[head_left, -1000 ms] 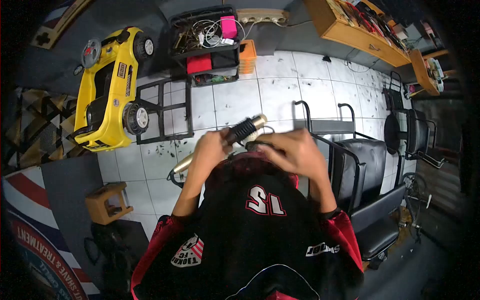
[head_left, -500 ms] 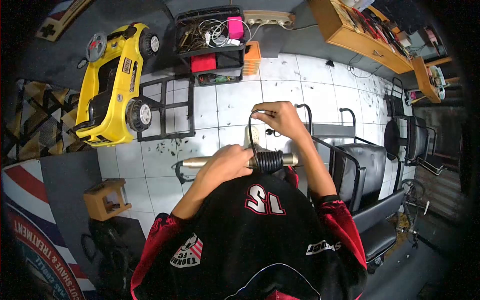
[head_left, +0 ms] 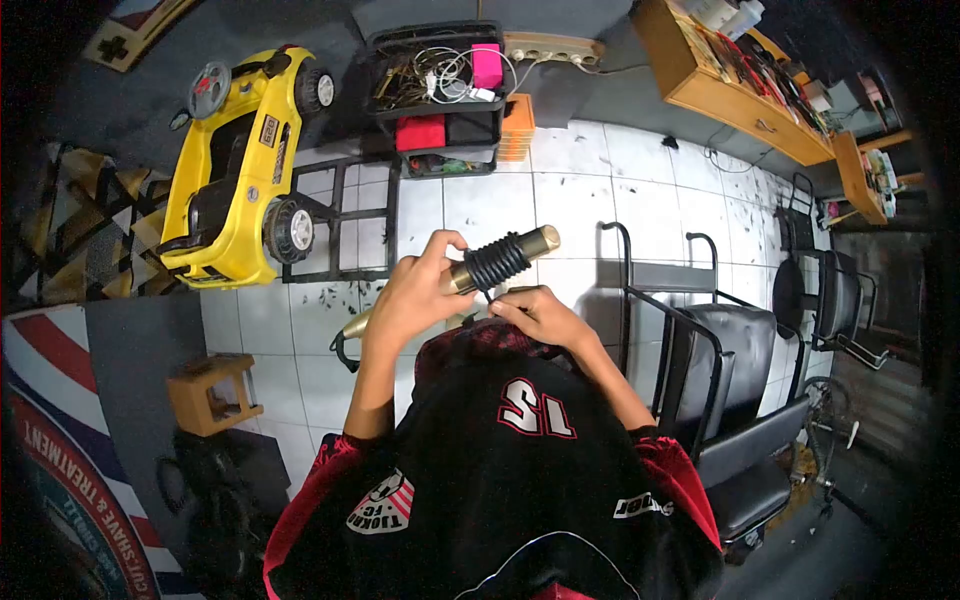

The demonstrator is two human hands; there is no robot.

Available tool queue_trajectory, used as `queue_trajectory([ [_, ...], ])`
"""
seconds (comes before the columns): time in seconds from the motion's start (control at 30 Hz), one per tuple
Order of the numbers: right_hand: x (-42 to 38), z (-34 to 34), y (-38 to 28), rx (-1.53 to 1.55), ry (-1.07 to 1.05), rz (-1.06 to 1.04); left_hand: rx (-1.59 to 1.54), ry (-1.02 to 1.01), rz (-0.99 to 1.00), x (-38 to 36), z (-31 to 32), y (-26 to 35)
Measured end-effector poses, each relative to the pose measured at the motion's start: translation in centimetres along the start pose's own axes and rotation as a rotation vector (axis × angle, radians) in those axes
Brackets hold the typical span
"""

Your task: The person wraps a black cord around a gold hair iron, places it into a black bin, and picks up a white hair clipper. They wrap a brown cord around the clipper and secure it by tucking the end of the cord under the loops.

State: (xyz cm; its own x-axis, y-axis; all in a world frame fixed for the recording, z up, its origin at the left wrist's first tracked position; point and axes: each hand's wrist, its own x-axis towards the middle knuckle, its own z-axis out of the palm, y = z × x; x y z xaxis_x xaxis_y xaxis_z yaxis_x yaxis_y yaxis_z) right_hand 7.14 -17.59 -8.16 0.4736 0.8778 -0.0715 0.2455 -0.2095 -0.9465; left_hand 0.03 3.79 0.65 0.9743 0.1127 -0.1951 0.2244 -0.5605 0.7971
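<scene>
My left hand (head_left: 410, 300) is closed around a long gold tube-shaped tool (head_left: 541, 242) held above my lap, tilted with its right end up and away from me. Several turns of black cord (head_left: 497, 264) are wound tightly around the tool, just right of my left fingers. Below the coil, my right hand (head_left: 545, 318) pinches the cord near the underside of the tool. The tool's left end shows past my left wrist, with a dark loop (head_left: 344, 355) hanging there. My left hand hides its middle.
Black-framed padded chairs (head_left: 725, 350) stand to my right. A yellow toy car (head_left: 235, 165) and a black metal frame (head_left: 340, 215) are at the far left, beside a cart (head_left: 440, 110) of cables. A small brown stool (head_left: 212, 393) stands left. Dark hair clippings dot the white tile floor.
The tool has swung from nearly level to tilted, its right end rising away from me. My right hand has come down from above, drawing the raised cord strand around to below the coil.
</scene>
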Motion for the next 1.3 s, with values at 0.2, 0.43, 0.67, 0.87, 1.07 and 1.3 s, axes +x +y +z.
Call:
queue_trajectory([
  [0.2,-0.9,-0.3,-1.0,-0.167,0.135,0.211,-0.149,0.002,-0.034,-0.6,-0.1,0.3],
  [0.43,0.4,0.8,2.0,-0.292,0.317,0.031,-0.182,0.048,0.028,-1.1,0.8,1.7],
  [0.67,-2.9,-0.3,-4.8,-0.13,0.031,0.042,-0.041,0.235,-0.02,-2.0,0.7,0.5],
  [0.87,-5.7,-1.4,-9.9,-0.347,0.057,0.047,-0.083,0.432,-0.037,-2.8,2.5,-1.7],
  [1.07,-5.6,-0.8,-10.9,-0.423,0.08,-0.128,0.185,0.164,-0.095,-5.2,5.7,-2.3],
  [1.3,-3.9,-1.7,-8.7,-0.594,0.113,-0.077,0.19,-0.227,0.179,-9.2,9.1,-2.1],
])
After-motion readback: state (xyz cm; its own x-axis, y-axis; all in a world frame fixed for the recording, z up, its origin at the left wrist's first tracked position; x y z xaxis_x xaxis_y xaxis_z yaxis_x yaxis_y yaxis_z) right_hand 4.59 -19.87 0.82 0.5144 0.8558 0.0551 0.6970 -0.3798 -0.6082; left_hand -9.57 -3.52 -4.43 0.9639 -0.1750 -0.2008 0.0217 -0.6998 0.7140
